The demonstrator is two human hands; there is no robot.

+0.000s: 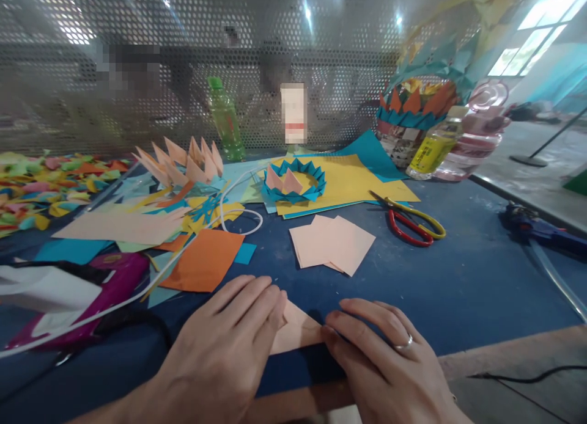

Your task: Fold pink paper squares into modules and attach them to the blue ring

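With the folded pink paper [302, 332] taken as the middle of a clock and twelve pointing away from the person, a fan of loose pink sheets [332, 244] lies near it on the blue desk [477, 271], between twelve and one o'clock. Farther off at twelve, a blue paper ring [316, 192] with two pink points inside stands on yellow sheets [362, 179]. Red-and-yellow scissors [413, 224] lie blades outward between one and two, with a yellow-labelled bottle [431, 152] and a paper-trimmed basket [398, 140] behind them at one, and a dark blue tool [545, 231] at two. Toward ten, an orange sheet [202, 265] sits just beyond the left hand [229, 332]; a white cord [247, 221] loops past it and over a purple tool [117, 277] between nine and ten. Pink paper spikes [183, 164] and a green bottle [227, 121] stand at eleven. The left hand presses flat on the folded paper, fingers straight and together, covering its nine o'clock side. The right hand [380, 344] touches its three o'clock corner with gathered fingertips; whether they pinch it cannot be told.
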